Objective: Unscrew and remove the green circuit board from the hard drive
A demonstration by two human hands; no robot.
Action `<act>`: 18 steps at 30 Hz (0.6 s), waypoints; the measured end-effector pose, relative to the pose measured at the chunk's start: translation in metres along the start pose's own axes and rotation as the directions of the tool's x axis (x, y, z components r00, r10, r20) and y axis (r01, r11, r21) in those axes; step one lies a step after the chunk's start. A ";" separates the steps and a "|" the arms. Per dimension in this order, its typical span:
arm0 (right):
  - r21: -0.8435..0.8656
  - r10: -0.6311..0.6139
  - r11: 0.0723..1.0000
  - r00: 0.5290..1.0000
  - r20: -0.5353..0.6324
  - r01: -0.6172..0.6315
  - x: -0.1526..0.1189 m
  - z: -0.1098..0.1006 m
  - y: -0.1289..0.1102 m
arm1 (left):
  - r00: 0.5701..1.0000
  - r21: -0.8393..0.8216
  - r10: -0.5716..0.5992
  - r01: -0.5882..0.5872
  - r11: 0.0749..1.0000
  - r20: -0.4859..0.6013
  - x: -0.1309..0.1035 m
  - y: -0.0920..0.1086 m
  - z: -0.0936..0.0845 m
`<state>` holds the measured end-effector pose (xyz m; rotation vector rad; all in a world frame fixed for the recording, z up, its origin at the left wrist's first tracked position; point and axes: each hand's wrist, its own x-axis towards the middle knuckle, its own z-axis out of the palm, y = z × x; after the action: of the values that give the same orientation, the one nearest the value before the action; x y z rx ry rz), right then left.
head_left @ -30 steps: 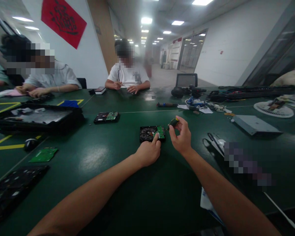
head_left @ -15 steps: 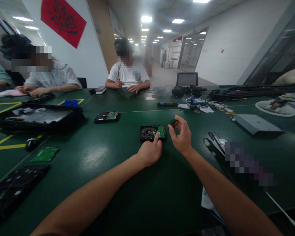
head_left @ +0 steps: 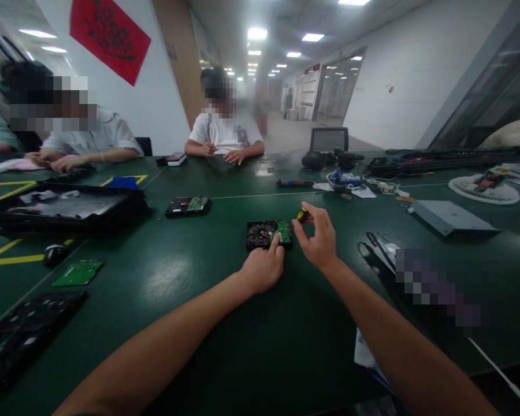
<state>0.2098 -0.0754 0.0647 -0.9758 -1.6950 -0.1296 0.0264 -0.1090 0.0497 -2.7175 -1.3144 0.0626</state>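
Note:
A hard drive lies on the green table in front of me, with its green circuit board on the right side facing up. My left hand is at its near edge, the index finger stretched out and pressing on the board, the other fingers curled in. Between the thumb and fingertips of my right hand is a small screwdriver with a yellow and black handle. Its thin shaft slants down to the left toward the board's right part; whether the tip sits in a screw is too small to tell.
Another hard drive lies farther off to the left. A black tray, a loose green circuit board and a black drive-like part are on the left. A grey metal box stands at right. Across the table sits a person.
The screwdriver's handle has turned slightly in my right fingers, showing more yellow, and the right hand has shifted a little left. My left hand stays on the hard drive.

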 end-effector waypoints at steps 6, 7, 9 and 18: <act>0.019 0.002 1.000 1.000 0.004 -0.002 -0.002 0.002 0.001 | 1.000 -0.016 -0.015 0.015 1.000 -0.012 -0.003 -0.002 0.000; 0.023 0.007 1.000 1.000 0.005 -0.007 -0.002 0.002 0.001 | 1.000 -0.017 -0.020 0.019 1.000 -0.019 -0.003 -0.003 0.001; 0.022 0.011 1.000 1.000 0.002 -0.011 -0.001 0.001 0.000 | 0.999 -0.027 -0.034 0.033 0.999 -0.041 -0.003 -0.004 0.002; 0.013 0.004 1.000 1.000 0.001 -0.004 0.000 -0.002 0.002 | 0.987 -0.162 -0.151 0.140 0.977 -0.056 -0.002 -0.007 0.010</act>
<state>0.2128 -0.0749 0.0649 -0.9701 -1.6929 -0.1153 0.0191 -0.1052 0.0411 -2.7113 -1.5555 -0.1521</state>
